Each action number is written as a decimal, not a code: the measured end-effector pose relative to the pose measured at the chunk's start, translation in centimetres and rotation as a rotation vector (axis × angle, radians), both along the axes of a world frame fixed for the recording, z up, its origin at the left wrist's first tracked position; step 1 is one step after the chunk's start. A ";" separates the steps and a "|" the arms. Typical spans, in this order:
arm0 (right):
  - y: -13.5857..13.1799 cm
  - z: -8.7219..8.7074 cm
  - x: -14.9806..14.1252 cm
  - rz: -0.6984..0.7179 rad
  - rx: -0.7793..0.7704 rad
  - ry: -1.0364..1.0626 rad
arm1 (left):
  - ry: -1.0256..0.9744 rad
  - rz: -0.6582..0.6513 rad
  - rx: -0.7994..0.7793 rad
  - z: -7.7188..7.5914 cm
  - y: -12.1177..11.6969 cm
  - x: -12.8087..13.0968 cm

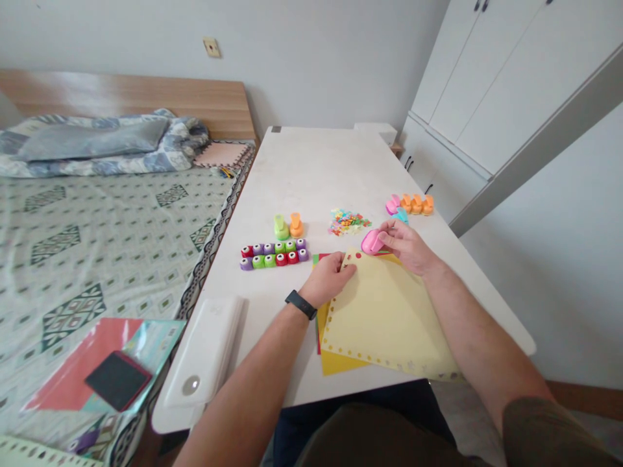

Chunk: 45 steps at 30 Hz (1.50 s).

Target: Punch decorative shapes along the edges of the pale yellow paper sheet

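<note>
A pale yellow sheet of paper (384,314) with punched holes along its edges lies on top of other coloured sheets on the white table (311,168). My left hand (327,277), with a black wristband, pinches the sheet's far corner. My right hand (406,245) grips a pink paper punch (372,241) set on that same corner.
Two rows of small coloured punches (274,253) sit left of the paper, with a green and an orange punch (288,226) behind. A pile of punched confetti (346,221) and more orange and pink punches (411,204) lie beyond. A white box (204,350) rests near the left edge. A bed (97,227) adjoins.
</note>
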State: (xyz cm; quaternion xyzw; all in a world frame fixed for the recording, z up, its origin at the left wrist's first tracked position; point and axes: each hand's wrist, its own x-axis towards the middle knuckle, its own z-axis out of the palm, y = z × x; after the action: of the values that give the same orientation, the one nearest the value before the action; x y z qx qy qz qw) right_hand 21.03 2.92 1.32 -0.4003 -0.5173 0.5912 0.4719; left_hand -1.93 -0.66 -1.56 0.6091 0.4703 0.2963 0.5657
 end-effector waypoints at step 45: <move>-0.5 0.3 -3.3 0.083 0.034 -0.066 | 0.087 0.120 0.120 -0.7 0.4 0.0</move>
State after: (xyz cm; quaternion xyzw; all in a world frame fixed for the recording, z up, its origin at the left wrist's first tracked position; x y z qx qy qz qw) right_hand 17.75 2.45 1.61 -0.3897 -0.5588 0.5878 0.4363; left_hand -1.92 -0.23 -2.31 0.6250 0.5116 0.3304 0.4884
